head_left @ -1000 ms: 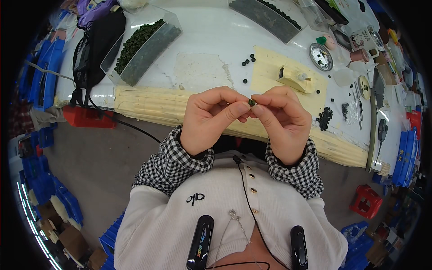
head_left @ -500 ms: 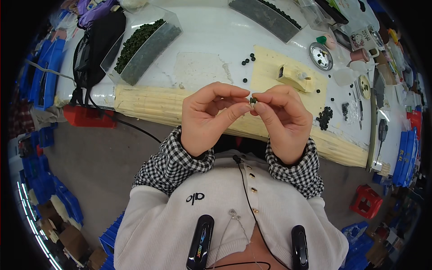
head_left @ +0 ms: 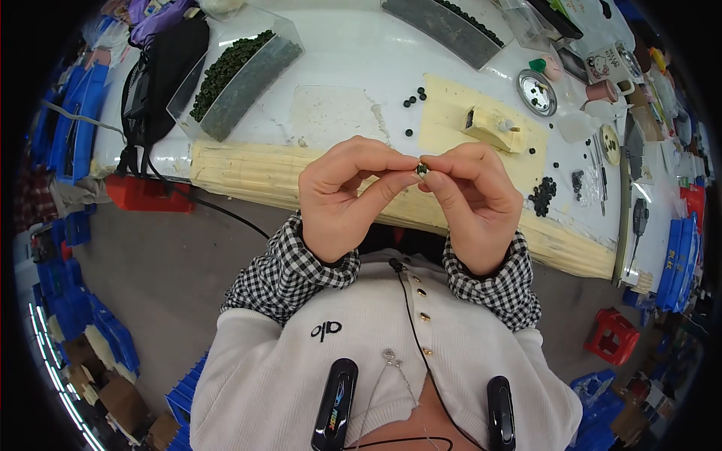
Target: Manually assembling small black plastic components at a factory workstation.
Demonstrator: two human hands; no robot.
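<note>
The left hand [head_left: 337, 199] and the right hand [head_left: 479, 203] pinch one tiny dark green part [head_left: 423, 170] with thumbs and pointer fingers. The part sits right between them, seen over the front edge of the white surface [head_left: 342, 56]. A see-through bin [head_left: 256, 89] full of little green bits is on the left. A heap of black bits [head_left: 543, 197] lies on the right, near a yellow sheet [head_left: 444, 113].

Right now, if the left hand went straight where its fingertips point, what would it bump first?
The left hand would likely meet the small green piece first, then the right hand; whether the left hand touches the piece is unclear.
</note>
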